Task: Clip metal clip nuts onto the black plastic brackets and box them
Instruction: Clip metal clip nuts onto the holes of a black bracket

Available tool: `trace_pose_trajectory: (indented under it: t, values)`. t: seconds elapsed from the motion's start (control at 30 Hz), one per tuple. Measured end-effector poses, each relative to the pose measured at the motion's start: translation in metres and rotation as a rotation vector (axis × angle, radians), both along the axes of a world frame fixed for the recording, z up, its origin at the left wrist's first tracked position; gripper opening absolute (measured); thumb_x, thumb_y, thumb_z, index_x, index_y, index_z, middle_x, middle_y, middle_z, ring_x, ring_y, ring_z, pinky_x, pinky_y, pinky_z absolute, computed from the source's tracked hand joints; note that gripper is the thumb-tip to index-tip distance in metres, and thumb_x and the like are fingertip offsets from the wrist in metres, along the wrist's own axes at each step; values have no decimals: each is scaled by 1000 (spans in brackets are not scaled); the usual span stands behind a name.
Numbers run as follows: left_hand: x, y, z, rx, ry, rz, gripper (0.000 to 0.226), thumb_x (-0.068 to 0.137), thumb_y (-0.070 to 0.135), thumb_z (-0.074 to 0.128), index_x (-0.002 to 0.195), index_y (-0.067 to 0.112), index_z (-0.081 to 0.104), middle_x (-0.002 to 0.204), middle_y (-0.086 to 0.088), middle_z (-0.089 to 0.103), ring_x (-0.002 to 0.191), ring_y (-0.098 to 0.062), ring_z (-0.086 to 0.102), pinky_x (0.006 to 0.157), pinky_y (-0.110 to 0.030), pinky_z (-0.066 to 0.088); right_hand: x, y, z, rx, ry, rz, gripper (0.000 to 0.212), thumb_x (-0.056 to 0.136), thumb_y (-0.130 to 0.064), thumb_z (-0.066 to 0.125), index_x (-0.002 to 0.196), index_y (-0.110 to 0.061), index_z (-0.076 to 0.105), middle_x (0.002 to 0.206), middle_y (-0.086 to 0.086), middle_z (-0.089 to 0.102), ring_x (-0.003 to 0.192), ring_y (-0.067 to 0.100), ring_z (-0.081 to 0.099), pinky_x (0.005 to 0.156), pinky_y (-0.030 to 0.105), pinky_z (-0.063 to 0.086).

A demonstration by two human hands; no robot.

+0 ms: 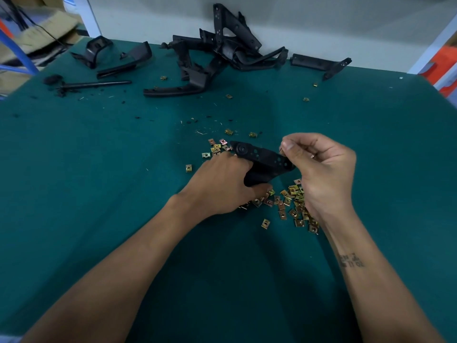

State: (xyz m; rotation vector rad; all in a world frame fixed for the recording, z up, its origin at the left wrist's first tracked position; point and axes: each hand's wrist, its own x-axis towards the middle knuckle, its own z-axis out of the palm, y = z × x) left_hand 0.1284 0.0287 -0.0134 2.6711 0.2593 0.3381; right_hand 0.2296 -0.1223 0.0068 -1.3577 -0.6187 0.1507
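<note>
My left hand (222,184) grips a black plastic bracket (262,158) just above the green table, its perforated arm pointing up and left. My right hand (321,169) has curled fingers at the bracket's right end, thumb and forefinger pinching a small clip nut (281,150) that is mostly hidden. Several gold and silver clip nuts (291,204) lie scattered on the table below and between both hands, and a smaller cluster of clip nuts (217,147) lies beyond my left hand.
A heap of black brackets (222,50) lies at the table's far edge against the wall, with single brackets at far left (118,60) and far right (319,64). A black rod (96,84) and plastic crumbs lie at left. Stray nuts dot the green mat (99,169).
</note>
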Motion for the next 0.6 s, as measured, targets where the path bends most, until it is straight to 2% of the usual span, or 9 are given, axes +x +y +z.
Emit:
trace_pose_trajectory:
  t: [0.13, 0.27, 0.33, 0.47, 0.6]
  values:
    - [0, -1, 0, 30, 7, -2, 50, 88, 65, 60, 108, 20, 70, 100, 0, 70, 93, -25, 63, 78, -38, 52, 1, -1, 1, -44, -12, 33, 19, 84, -4, 79, 81, -23, 79, 77, -4, 76, 71, 9, 68, 69, 19, 54]
    - [0, -2, -1, 34, -6, 11, 47, 88, 64, 59, 100, 19, 68, 93, 0, 69, 87, -25, 62, 69, -34, 45, -1, 1, -1, -22, 16, 10, 20, 82, -3, 79, 78, -23, 79, 75, -4, 75, 70, 8, 66, 68, 18, 53]
    - [0, -1, -1, 22, -10, 17, 46, 89, 63, 59, 105, 20, 68, 94, 0, 70, 88, -25, 63, 70, -35, 47, -4, 3, -2, -2, 65, -1, 20, 81, -2, 80, 78, -21, 79, 75, -3, 75, 72, 10, 67, 71, 19, 53]
    - [-1, 0, 2, -18, -8, 11, 44, 89, 60, 61, 109, 21, 68, 95, 0, 69, 88, -25, 63, 74, -37, 51, -13, 9, -5, 76, 218, -60, 14, 78, -6, 80, 74, -19, 80, 76, 2, 75, 76, 16, 67, 77, 28, 54]
    - [-1, 0, 2, -35, -5, 19, 43, 88, 59, 63, 106, 20, 68, 93, 0, 69, 86, -27, 63, 73, -38, 51, -23, 18, -10, 168, 326, -116, 13, 85, -1, 78, 78, -12, 77, 74, 3, 72, 76, 18, 65, 83, 37, 53]
